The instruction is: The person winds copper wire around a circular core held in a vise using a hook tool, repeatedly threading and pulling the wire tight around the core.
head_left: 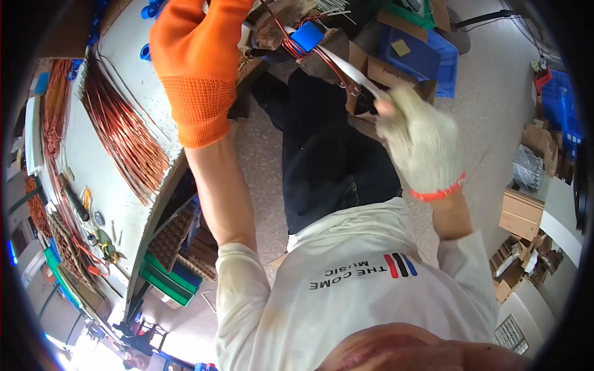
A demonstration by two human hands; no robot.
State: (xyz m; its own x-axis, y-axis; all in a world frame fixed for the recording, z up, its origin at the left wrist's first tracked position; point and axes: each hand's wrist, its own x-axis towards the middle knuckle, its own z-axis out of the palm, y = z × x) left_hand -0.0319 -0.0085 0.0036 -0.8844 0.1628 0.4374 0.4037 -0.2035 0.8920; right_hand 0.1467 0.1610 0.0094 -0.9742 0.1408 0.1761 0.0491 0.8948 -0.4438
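Note:
My left hand [195,68] wears an orange glove with a knit cuff. Its fingers run out of the picture at the upper edge, so whatever they hold is hidden. To its right is a bundle of reddish copper wire [296,47] with a bright blue block or wrap [307,37] around part of it. A white strip, like tape [349,69], stretches from beside this bundle down to my right hand [421,139]. That hand wears a cream knit glove with a red hem, and its fingers are closed on the strip's end.
On the left, a white bench [80,161] carries a fan of cut copper wires [124,123], pliers and small hand tools. Blue crates [414,52] and an open cardboard box [387,73] stand ahead. More cartons [521,213] are along the right.

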